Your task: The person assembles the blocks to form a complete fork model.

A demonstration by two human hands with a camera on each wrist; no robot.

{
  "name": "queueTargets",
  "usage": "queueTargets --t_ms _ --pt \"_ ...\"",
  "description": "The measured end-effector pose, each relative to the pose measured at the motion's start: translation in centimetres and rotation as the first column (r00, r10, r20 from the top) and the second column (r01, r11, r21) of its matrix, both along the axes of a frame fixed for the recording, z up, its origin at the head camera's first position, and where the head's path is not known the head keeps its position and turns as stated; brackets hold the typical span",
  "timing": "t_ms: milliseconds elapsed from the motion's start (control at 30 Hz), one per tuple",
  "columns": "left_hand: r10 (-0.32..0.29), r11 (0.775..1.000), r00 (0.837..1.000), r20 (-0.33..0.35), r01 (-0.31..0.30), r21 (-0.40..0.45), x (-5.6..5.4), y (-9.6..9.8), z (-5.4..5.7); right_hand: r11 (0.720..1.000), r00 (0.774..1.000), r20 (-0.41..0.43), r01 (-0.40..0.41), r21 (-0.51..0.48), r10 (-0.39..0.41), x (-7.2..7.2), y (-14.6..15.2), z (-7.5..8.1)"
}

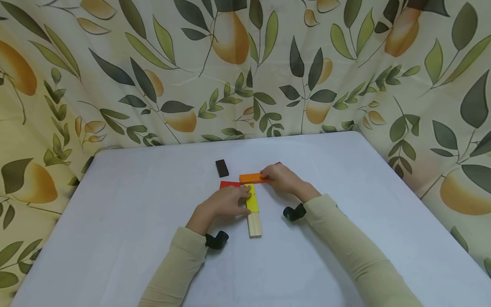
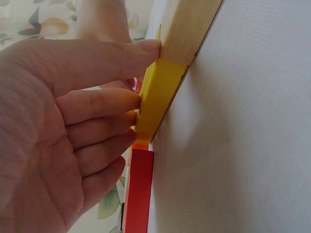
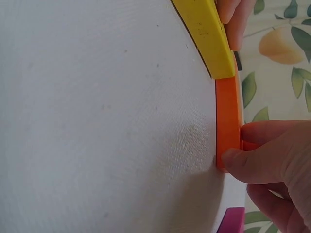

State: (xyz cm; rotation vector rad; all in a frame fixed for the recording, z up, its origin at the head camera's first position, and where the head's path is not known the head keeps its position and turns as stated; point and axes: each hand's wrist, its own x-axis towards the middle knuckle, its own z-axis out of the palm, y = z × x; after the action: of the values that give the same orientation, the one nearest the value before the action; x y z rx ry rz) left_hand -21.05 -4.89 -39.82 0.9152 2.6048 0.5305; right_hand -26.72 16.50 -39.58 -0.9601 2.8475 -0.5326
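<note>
A yellow block (image 1: 251, 202) lies end to end with a plain wooden block (image 1: 254, 226). My left hand (image 1: 228, 201) rests on the yellow block with fairly straight fingertips, its thumb near the joint with the wooden one. Beyond the yellow block's far end, an orange block (image 1: 250, 178) lies crosswise. The thumb and fingers of my right hand (image 1: 281, 178) pinch the orange block's right end, as the right wrist view shows. Left of the yellow block is a red block (image 1: 229, 184), partly hidden behind my left hand in the head view.
A dark brown block (image 1: 222, 168) lies by itself behind the red one. A magenta block (image 3: 232, 221) shows near my right hand, mostly hidden by it in the head view. White cloth covers the table (image 1: 126, 204); a leaf-patterned curtain (image 1: 215, 85) hangs behind.
</note>
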Motion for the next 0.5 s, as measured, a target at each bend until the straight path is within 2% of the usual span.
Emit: queueTargets --t_ms 367,500 --pt "-0.005 1.000 1.000 0.009 0.005 0.001 -0.16 -0.04 0.12 1.000 1.000 -0.030 -0.002 -0.014 0.002 0.01 -0.09 -0.23" --pt "-0.001 1.000 1.000 0.005 0.001 -0.001 -0.14 -0.07 0.09 1.000 1.000 -0.011 -0.017 -0.022 0.017 0.12 -0.33 -0.14"
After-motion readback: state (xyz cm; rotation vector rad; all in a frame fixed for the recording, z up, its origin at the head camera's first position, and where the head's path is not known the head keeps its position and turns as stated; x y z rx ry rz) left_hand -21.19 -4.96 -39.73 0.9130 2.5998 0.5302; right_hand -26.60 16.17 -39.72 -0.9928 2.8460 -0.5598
